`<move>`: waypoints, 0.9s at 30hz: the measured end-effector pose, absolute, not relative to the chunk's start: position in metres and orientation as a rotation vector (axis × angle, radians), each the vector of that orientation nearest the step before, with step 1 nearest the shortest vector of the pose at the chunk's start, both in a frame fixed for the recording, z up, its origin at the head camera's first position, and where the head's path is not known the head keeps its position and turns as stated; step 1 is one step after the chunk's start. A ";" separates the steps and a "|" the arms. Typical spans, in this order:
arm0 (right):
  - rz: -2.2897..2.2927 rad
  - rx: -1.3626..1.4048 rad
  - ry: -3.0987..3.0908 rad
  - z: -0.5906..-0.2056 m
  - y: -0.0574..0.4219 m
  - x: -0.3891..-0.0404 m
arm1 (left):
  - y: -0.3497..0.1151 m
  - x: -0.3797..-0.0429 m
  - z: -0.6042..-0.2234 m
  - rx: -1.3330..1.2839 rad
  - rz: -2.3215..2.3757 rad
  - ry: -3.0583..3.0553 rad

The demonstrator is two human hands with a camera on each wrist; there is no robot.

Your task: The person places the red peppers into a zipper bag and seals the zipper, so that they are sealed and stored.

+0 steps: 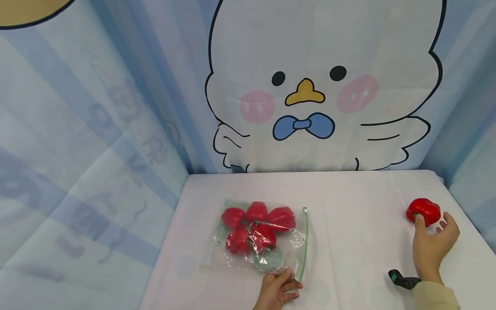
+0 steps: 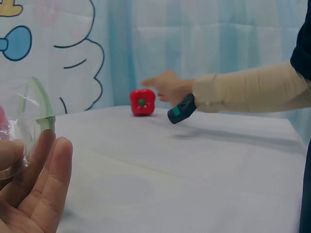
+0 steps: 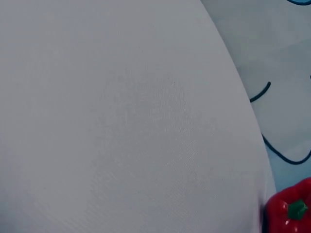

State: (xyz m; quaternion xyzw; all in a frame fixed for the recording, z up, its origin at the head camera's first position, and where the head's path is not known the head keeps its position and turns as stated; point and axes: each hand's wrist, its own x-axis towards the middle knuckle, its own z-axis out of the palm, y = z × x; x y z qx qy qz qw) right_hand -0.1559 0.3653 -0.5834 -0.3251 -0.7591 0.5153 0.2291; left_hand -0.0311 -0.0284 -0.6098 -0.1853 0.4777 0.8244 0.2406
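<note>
A clear zip bag [image 1: 298, 241] with a green edge strip lies on the table, several red bell peppers [image 1: 280, 218] inside it. My left hand [image 1: 276, 289] pinches the bag's near edge by the strip; in the left wrist view, that hand [image 2: 36, 182] holds the plastic between thumb and fingers. At the right, a single red bell pepper [image 1: 426, 210] rests on the table. Next to it is my right hand [image 1: 434, 245], thumb and fingers spread at its near side, not closed round it. The right wrist view shows this pepper [image 3: 290, 211] but no hand.
A white cloth covers the table [image 1: 348, 258]. Behind it hangs a curtain [image 1: 310, 150] with a cartoon bird, and more curtain [image 1: 97, 172] hangs at the left. A black wrist device [image 1: 404, 280] is strapped by my right cuff.
</note>
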 end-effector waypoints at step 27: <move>1.474 -1.001 -2.221 -0.590 0.385 -0.199 | -0.028 -0.031 -0.610 -0.518 2.267 1.313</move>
